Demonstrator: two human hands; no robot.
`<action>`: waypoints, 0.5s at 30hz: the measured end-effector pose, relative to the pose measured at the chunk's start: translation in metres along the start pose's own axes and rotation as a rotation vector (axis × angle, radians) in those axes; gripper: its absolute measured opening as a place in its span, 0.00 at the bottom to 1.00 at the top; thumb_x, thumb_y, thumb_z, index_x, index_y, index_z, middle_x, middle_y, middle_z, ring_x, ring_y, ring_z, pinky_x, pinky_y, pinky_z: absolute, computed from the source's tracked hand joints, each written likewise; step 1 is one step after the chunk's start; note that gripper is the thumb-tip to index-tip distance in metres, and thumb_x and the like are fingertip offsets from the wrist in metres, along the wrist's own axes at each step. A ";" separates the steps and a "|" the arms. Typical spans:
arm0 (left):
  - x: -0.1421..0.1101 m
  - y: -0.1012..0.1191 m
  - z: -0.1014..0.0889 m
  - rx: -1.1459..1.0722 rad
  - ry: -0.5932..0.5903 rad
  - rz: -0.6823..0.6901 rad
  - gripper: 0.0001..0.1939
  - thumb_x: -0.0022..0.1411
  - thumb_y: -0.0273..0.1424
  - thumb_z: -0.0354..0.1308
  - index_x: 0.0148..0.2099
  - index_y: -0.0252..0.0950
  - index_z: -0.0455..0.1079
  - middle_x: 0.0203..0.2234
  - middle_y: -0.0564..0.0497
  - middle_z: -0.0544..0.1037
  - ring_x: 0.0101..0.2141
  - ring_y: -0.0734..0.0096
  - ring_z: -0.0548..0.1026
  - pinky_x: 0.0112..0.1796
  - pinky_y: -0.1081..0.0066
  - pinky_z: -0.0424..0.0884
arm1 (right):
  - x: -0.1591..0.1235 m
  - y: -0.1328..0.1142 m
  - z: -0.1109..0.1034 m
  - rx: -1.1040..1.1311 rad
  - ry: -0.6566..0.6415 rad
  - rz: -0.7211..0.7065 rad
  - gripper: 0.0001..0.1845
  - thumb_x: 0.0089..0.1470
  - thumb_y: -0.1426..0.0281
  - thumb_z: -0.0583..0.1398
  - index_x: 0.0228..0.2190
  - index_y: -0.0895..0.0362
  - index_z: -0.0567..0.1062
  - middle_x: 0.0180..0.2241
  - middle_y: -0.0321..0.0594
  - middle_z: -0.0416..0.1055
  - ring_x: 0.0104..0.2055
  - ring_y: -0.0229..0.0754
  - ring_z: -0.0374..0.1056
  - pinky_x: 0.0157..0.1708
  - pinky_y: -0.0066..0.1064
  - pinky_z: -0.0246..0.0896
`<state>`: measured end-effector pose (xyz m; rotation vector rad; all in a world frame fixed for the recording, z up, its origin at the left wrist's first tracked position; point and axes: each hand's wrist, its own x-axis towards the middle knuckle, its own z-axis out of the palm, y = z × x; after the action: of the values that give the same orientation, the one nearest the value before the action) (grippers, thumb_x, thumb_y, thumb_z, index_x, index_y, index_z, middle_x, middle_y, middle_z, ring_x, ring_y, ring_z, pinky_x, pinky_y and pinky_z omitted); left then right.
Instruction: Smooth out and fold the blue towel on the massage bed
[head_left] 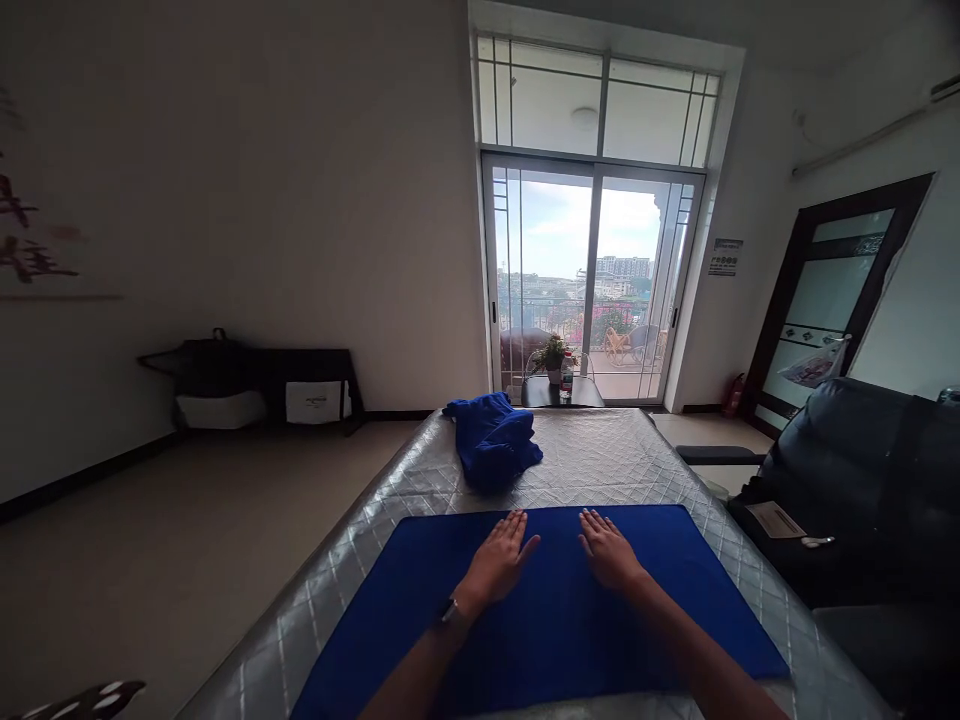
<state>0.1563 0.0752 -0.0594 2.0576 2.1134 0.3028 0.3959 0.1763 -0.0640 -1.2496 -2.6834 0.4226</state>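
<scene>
Two palms down: left hand and right hand on a flat, deep-blue, rectangular cloth

The matte cloth lies almost smooth. Its near right corner reaches toward the table's right side; its near edge leaves a strip of shiny, silver-grey, diamond-quilted table cover in view. More quilting borders both slanting sides. A small dark wristwatch circles the left wrist.

Both hands lie wide and flat, fingers straight and close together, thumbs apart, pointing toward the cloth's straight far edge. Blue fabric stretches between them, giving room inward as well as outward to the side edges. Whether the palms press down, I cannot tell.

Just past that edge, across a narrow quilted strip, sits a crumpled, deep-blue fabric heap, folded into soft ridges near the table's far left corner. To its right, the quilting runs on to the far end.

Right of the table stands a padded, glossy black armchair. Beyond the far end is a tall, metal-framed sliding glass door.
</scene>
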 end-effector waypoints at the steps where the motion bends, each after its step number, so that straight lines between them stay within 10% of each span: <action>1: 0.012 0.018 0.006 -0.016 -0.004 0.033 0.42 0.70 0.53 0.29 0.73 0.30 0.51 0.72 0.38 0.54 0.72 0.59 0.50 0.70 0.58 0.52 | 0.010 -0.013 0.005 0.010 -0.012 -0.024 0.36 0.66 0.58 0.41 0.68 0.60 0.57 0.71 0.46 0.52 0.74 0.45 0.45 0.72 0.41 0.39; 7: 0.038 0.047 0.035 -0.033 -0.017 0.043 0.43 0.69 0.51 0.24 0.73 0.29 0.51 0.71 0.36 0.56 0.71 0.58 0.52 0.70 0.57 0.53 | 0.032 -0.039 0.029 0.037 -0.045 -0.033 0.34 0.65 0.59 0.43 0.69 0.55 0.55 0.72 0.44 0.48 0.74 0.47 0.43 0.72 0.43 0.36; 15: 0.000 -0.064 0.013 0.168 -0.014 -0.165 0.38 0.72 0.47 0.31 0.73 0.29 0.50 0.72 0.39 0.55 0.72 0.58 0.51 0.69 0.58 0.52 | 0.010 0.027 0.002 0.003 -0.020 0.131 0.35 0.66 0.56 0.43 0.69 0.55 0.56 0.72 0.40 0.50 0.75 0.42 0.42 0.72 0.35 0.34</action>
<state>0.0982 0.0738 -0.0890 1.9456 2.3550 0.0901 0.4090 0.2001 -0.0745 -1.4327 -2.6251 0.4579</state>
